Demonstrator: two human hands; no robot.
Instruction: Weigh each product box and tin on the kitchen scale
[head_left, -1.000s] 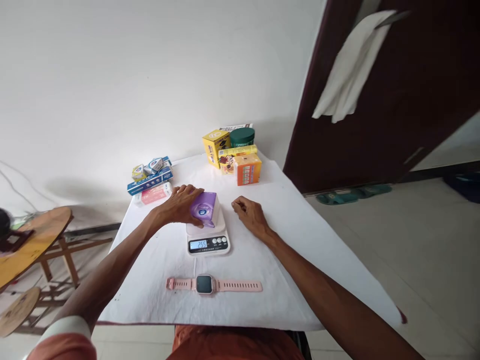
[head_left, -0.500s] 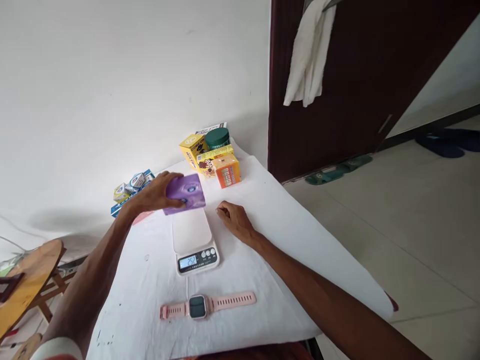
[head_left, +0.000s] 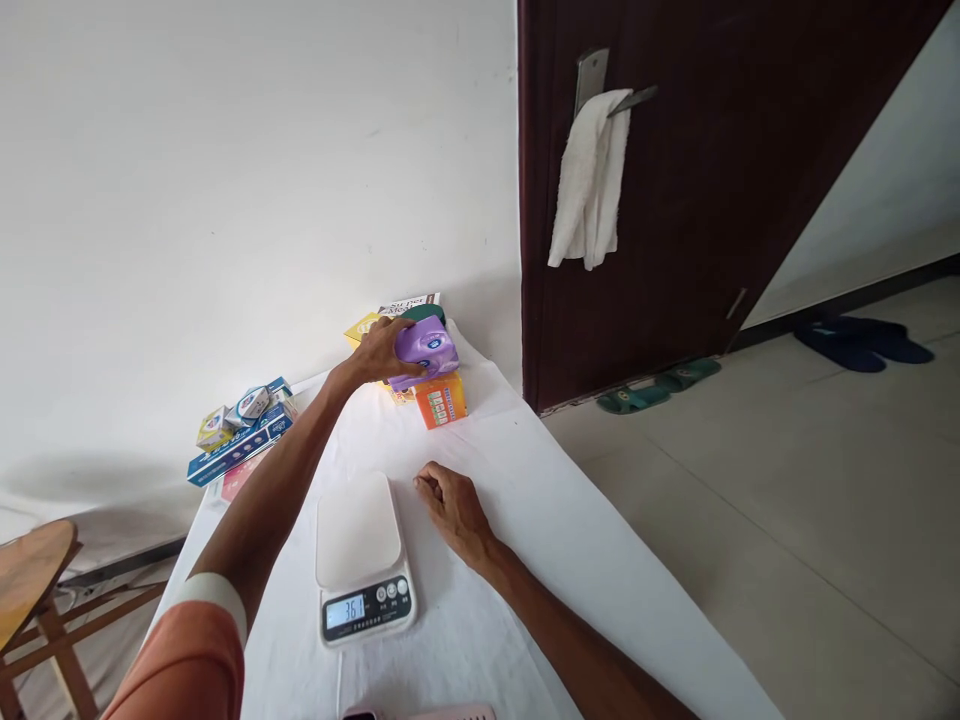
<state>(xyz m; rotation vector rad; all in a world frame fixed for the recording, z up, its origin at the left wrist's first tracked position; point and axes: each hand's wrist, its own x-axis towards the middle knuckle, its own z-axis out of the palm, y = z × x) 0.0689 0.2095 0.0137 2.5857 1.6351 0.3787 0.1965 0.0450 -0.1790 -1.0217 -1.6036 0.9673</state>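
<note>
My left hand (head_left: 384,350) is closed round one end of a purple tissue pack (head_left: 431,345). It holds the pack over the cluster of boxes at the back of the table, partly covering a yellow box (head_left: 361,328) and a dark green lid (head_left: 426,313). Just beneath the pack stands an orange box (head_left: 441,402). My right hand (head_left: 454,505) rests on the white cloth, fingers curled in; whether anything is inside them cannot be seen. To its left lies a white kitchen scale (head_left: 360,530) with a bare platform and a lit display reading about 361.
Blue toothpaste-like boxes (head_left: 244,443) with small cartons (head_left: 250,404) on top sit at the table's left edge. A pink watch strap (head_left: 454,712) shows at the bottom. Behind are a wall and a dark door (head_left: 675,200) with a hanging towel (head_left: 592,180). Slippers (head_left: 634,400) lie on the floor.
My left hand has carried the purple tissue pack from behind the scale rightward and back over the boxes. The view has tilted up. The display number went from about 252 to 361.
</note>
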